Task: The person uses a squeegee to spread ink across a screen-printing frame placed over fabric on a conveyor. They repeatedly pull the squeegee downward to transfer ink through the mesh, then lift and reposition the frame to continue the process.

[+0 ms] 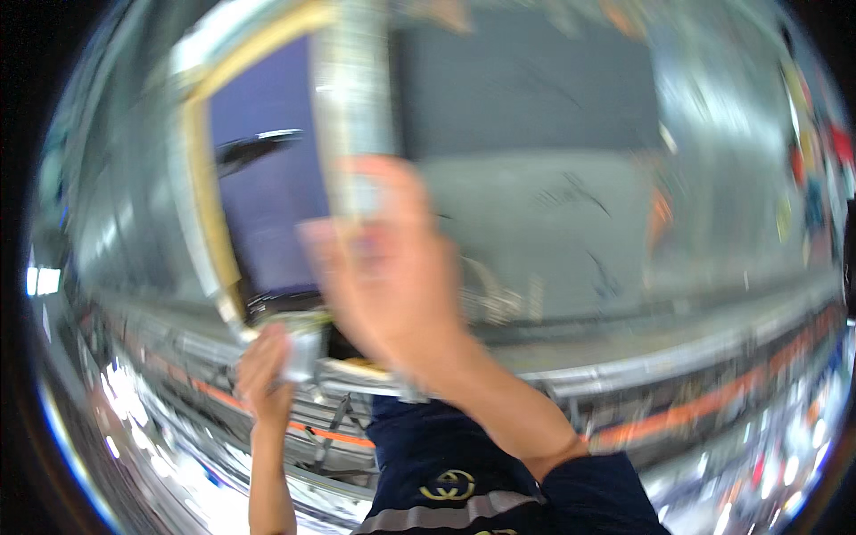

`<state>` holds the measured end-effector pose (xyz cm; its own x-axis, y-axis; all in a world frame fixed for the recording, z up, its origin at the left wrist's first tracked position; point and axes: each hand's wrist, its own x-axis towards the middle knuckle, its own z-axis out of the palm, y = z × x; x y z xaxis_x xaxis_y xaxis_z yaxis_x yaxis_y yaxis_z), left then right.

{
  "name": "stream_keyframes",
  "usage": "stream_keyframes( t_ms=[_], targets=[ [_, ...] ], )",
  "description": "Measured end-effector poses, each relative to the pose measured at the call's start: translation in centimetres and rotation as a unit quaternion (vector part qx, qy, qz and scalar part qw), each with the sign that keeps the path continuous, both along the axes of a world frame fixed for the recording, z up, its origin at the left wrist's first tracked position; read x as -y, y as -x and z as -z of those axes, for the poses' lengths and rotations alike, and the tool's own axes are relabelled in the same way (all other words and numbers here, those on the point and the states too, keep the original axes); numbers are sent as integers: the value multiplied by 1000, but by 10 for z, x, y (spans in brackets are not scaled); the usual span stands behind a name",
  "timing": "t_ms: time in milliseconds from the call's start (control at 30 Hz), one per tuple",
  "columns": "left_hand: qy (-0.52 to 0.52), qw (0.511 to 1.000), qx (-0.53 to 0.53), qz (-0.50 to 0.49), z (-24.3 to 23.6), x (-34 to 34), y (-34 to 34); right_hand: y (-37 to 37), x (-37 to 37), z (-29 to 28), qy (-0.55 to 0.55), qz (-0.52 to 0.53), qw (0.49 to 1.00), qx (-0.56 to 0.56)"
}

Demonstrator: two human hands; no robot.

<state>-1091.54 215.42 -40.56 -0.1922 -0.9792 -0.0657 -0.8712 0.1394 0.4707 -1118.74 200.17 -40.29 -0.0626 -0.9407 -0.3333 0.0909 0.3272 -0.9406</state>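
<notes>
A screen printing frame (198,169) with pale wooden-looking bars and purple mesh (267,205) lies at the left of the worktable. Dark, glossy ink (254,152) streaks the mesh, and more collects along its near edge. My left hand (264,370) is closed on the frame's near end, beside a whitish block (305,349). Over the frame's right bar is my right hand (392,263), its fingers curled but smeared by motion; whether it grips the bar or something else cannot be made out.
Right of the frame lies a flat panel, dark grey at the far part (535,85) and lighter grey-green nearer (544,232), with thin dark marks. A metal rail (660,366) runs along the table's near edge, with orange strips (678,419) below it.
</notes>
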Motion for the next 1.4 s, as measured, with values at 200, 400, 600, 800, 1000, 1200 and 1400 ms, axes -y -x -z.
stream_keyframes(
  t_ms=[200,400,600,800,1000,1200,1400],
  targets=[
    [-17,1000,24,-7,-28,-12,7,3,-8,-5,49,21,998,22],
    [75,996,-13,-45,-32,-48,-7,-12,5,-31,140,-21,990,-25],
    [61,996,-63,-26,-45,-54,-34,-23,6,-41,154,-4,985,-79],
    [4,999,-18,-34,-62,-69,-89,-70,-13,-57,135,27,980,-144],
    [43,997,-15,-57,-47,-79,-167,-150,-37,-44,136,31,983,-122],
    [0,999,27,-32,-66,-86,-250,-236,-50,-33,126,57,986,-96],
    [1,999,41,-32,-64,-86,-340,-338,-54,-12,111,74,988,-79]
  ],
)
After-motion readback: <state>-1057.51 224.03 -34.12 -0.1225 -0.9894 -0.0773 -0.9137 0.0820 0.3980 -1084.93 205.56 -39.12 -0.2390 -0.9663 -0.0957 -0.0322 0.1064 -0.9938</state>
